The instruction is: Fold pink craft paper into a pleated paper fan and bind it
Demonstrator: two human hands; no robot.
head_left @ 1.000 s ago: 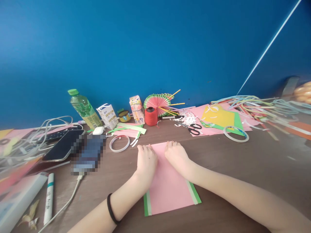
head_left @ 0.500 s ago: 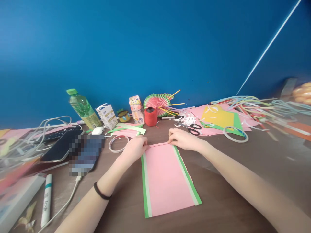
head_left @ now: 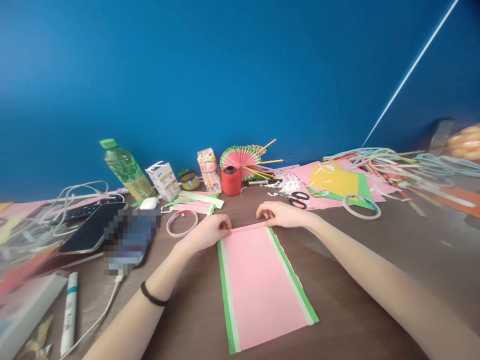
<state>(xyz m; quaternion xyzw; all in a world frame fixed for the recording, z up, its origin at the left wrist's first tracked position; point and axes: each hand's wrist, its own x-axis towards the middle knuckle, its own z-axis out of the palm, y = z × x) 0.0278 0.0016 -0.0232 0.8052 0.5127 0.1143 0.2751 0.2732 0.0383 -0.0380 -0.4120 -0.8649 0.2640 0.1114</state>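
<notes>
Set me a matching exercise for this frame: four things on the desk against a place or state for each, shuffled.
Things:
1. pink sheet
2. thread spool
3. scissors
4. marker

Descriptions:
A. red, upright in front of the paper fan
B. white, lying at the near left beside a cable
C. far edge pinched by the left hand and the right hand
D. black handles, lying just beyond the right hand

Pairs: 1-C, 2-A, 3-D, 4-B.
</notes>
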